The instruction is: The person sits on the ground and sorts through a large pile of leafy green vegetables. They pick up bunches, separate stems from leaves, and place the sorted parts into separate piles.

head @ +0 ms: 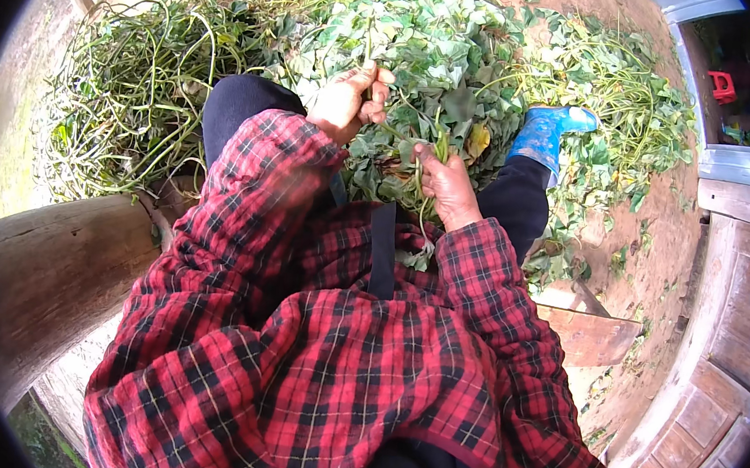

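Note:
My left hand (350,103) pinches a green vine stem (369,30) that points away from me over the leaves. To its right and a little closer to my body, my right hand (449,185) is closed around a few green stems (442,139). Some of these stems trail below that hand, and a wilted leaf (418,258) hangs near my lap. A slender stem runs between the two hands. Under and beyond them spreads a heap of leafy vines (428,29), probably sweet potato, with a yellowed leaf (479,140) among the green.
Tangled, mostly leafless stems (138,96) are piled at left. More vines (618,102) lie right, around my blue boot (543,135). A thick log post (60,271) stands at my left. A wooden board (588,336) and a panelled wooden wall (739,323) are to the right.

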### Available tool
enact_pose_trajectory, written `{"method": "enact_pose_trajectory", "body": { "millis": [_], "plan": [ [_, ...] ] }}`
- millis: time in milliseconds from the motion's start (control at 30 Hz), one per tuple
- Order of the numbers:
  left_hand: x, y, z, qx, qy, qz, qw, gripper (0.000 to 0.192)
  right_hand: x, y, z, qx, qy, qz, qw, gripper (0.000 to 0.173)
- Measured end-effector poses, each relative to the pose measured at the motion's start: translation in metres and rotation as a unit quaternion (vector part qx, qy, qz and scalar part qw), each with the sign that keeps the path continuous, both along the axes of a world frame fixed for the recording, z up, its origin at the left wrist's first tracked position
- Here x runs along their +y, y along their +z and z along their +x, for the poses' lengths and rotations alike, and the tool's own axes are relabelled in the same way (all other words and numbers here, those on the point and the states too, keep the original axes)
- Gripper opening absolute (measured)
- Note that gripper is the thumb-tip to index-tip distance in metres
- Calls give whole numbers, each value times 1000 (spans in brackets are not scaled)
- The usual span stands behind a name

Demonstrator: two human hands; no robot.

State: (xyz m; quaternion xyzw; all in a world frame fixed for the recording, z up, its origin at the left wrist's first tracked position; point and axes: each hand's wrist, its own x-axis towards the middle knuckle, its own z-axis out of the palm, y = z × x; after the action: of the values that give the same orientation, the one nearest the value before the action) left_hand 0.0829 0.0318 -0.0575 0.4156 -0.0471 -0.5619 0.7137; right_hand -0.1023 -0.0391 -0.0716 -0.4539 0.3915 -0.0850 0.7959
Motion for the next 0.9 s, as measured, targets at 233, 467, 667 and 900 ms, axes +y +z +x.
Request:
{"method": "enact_pose_trajectory", "body": {
  "millis": [233, 467, 667, 900],
  "plan": [
    [-5, 4, -41, -107, -109, -4, 988, 28, -64, -48, -27, -32, -275, 29, 961, 13],
    [3, 39, 24, -218, 39, 24, 975, 28, -87, -60, -80, 12, -267, -140, 953, 39],
    [85, 129, 175, -419, 373, -32, 827, 29, -88, -76, -80, -101, -273, -78, 953, 39],
    [146, 69, 242, -16, 574, 146, 806, 58, -98, -67, -88, -97, -358, -5, 929, 24]
  ]
}}
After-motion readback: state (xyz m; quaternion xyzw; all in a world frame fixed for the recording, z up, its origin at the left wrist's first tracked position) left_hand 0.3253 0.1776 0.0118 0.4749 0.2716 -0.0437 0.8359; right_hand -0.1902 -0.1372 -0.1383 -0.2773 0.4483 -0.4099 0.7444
